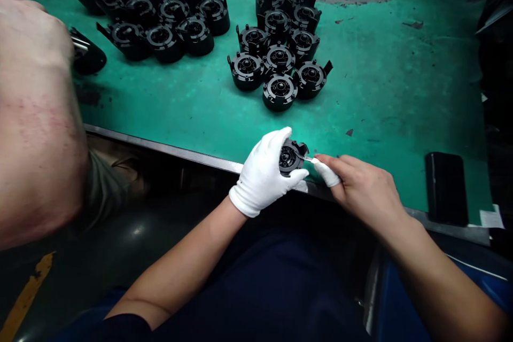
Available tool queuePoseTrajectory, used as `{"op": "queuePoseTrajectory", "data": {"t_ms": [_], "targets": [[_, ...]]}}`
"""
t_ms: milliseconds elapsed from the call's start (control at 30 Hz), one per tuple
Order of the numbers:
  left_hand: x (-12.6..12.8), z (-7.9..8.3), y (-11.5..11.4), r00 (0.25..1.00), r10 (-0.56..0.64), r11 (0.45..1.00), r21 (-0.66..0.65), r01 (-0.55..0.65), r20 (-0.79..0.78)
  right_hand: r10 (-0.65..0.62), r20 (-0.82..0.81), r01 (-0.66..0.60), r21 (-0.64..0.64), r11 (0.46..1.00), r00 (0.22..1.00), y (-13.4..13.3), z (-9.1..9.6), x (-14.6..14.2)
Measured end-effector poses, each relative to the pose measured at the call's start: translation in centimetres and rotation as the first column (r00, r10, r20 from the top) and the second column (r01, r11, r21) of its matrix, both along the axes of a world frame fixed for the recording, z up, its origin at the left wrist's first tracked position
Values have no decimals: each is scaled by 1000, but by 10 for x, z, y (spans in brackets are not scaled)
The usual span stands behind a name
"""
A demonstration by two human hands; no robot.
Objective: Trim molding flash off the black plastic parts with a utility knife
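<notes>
My left hand (262,173), in a white glove, is closed around a round black plastic part (292,156) at the near edge of the green table (380,75). My right hand (360,187), bare except for a white wrap on the forefinger, pinches a small thin blade (309,160) whose tip touches the part's rim. Both hands hover just over the table's metal front edge.
A cluster of similar black parts (280,48) stands mid-table, with a larger group (160,10) at the far left. A co-worker's bare arm (36,117) fills the left side, its hand by a black part (86,53). A black phone (446,187) lies at the right.
</notes>
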State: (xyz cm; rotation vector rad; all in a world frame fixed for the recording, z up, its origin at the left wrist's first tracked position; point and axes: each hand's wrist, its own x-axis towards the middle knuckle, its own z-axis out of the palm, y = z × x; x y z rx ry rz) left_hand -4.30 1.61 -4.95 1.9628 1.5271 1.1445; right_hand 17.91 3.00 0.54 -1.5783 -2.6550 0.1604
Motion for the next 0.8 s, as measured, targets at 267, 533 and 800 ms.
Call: {"op": "queuePoseTrajectory", "data": {"t_ms": [267,533,800], "targets": [[8,-2,-3,998,54,998,13,-54,18,-34,-68,33,-23,999,997,-3,-1,-5],[28,-6,-9,977,211,977,47,-209,-20,-122,-75,121,-19,993,990,-7,0,-14],[30,-5,-10,978,210,978,25,-209,-17,-96,-16,96,11,995,995,-8,3,-19]]}}
